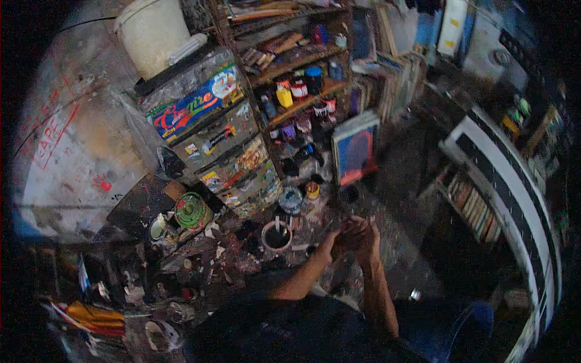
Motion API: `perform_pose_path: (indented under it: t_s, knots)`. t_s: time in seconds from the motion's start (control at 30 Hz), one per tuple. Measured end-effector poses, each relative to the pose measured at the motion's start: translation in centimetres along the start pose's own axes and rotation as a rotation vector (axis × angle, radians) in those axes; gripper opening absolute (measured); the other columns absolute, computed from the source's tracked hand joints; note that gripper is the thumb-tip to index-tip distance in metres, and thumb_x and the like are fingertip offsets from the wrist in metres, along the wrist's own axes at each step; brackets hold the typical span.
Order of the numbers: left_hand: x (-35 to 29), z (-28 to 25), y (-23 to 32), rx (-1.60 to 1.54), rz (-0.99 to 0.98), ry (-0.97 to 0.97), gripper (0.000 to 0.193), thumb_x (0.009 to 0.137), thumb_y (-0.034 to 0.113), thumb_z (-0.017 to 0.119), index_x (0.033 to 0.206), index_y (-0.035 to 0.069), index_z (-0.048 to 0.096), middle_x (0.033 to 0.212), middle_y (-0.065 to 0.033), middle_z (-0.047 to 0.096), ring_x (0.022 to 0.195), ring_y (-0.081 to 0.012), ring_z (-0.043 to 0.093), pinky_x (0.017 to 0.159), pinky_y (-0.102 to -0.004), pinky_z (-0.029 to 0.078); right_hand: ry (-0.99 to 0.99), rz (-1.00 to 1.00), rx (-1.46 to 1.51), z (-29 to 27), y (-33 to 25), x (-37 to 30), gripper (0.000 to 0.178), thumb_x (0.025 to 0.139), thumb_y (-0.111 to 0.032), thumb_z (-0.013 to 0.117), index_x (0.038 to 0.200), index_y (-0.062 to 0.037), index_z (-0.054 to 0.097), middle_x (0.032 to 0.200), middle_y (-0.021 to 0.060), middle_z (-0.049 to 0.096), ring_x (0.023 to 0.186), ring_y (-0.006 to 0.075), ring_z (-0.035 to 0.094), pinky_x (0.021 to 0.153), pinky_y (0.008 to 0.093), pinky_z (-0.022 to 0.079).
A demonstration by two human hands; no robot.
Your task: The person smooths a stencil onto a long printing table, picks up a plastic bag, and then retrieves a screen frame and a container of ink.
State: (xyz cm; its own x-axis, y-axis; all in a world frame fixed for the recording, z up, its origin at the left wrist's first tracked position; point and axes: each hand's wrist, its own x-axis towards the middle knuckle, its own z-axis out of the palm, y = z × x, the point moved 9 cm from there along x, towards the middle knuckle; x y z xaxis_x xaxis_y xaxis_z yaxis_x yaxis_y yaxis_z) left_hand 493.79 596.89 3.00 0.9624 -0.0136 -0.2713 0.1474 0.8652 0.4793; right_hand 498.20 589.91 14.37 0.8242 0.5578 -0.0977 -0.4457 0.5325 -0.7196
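Low in front of my body, my left hand [332, 244] and my right hand [368, 237] meet, with bare forearms rising from the lower edge. Both sets of fingers look curled inward around a dark patch. The picture is too dim and blurred there to tell whether a thing lies between them. Left of my hands stands a small round tub [265, 241] with a pinkish rim, dark inside, with pale sticks at its edge. Beyond it are a clear jar [290, 200] and a small yellow pot [312, 190].
A paint-stained drawer cabinet [209, 140] carries a large whitish bucket [152, 39]. Beside it, shelves [308, 109] hold bottles and jars. A framed picture [356, 152] leans ahead. A green-lidded tin [192, 210] stands left among scattered debris. Black-and-white striped board [508, 175] curves along the right.
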Motion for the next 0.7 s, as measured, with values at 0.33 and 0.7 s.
perform_pose_path:
  t_s: [0.33,0.7]
  knots:
    - [12.3,6.6,7.1,-0.949,-0.026,-0.701,0.047,0.106,0.049,0.046,0.125,0.009,0.062,0.1,-0.0064,0.065,0.085,-0.0237,0.065,0.067,-0.0414,0.052,-0.427,0.318,0.268,-1.1,-2.0,14.8,0.053,0.105,-0.043,0.052,0.135,0.0005,0.056,0.115,0.0164,0.068,0.097,0.0272,0.068,0.086,0.0424,0.056]
    - [23.0,10.7,24.0,0.009,1.053,-0.079,0.069,0.104,0.054,0.045,0.155,0.007,0.041,0.16,-0.0139,0.042,0.15,-0.0272,0.035,0.123,-0.0477,0.023,0.086,0.369,-0.339,-16.2,1.4,32.3,0.055,0.105,-0.046,0.052,0.136,0.0002,0.056,0.115,0.0152,0.069,0.098,0.0242,0.069,0.086,0.0389,0.055]
